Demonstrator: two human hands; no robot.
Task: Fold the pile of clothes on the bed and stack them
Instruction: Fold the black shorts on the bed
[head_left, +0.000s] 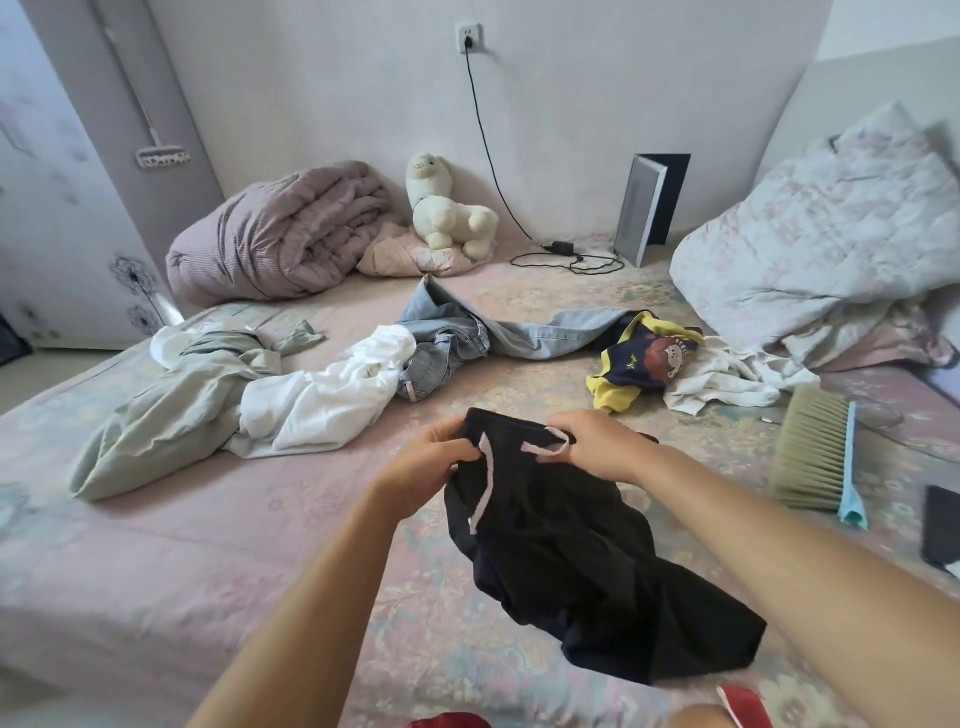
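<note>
Black drawstring shorts (571, 561) nearest, hem trailing on bed (182, 545). Left hand (441, 457) and right hand (597, 447) both pinch waistband, lifting it, likely to square it for folding. Unfolded jeans (467, 338), white shirt (322, 400) wait beyond.

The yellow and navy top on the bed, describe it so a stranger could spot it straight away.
On the bed, look right of the pale blue jeans. The yellow and navy top lies crumpled beside a white garment. It alone has a cartoon face print.
</note>
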